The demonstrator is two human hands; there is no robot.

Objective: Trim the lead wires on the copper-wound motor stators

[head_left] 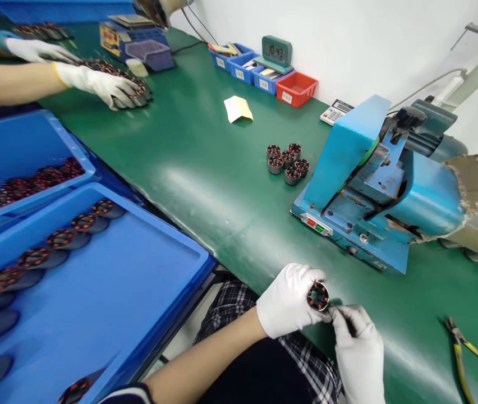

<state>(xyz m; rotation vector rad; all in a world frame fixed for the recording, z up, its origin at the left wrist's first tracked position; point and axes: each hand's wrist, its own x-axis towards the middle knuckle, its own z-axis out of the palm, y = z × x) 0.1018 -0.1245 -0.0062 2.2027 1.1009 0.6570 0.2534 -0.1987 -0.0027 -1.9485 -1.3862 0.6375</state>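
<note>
Stator (318, 295) gripped by left hand (288, 300), right hand (359, 343) touching

My bench (205, 185) is green-topped w/ a glossy sheen, running from 10 o'clock to 4 o'clock; overhead light glares off it near centre. White wall (348, 39) behind, 12 to 2 o'clock, plain. Blue trays (138, 280) sit at 8 o'clock beside the bench edge. Small bins (264, 78) line the wall at 12, blue plus one red, w/ a green clock (276, 51).
</note>
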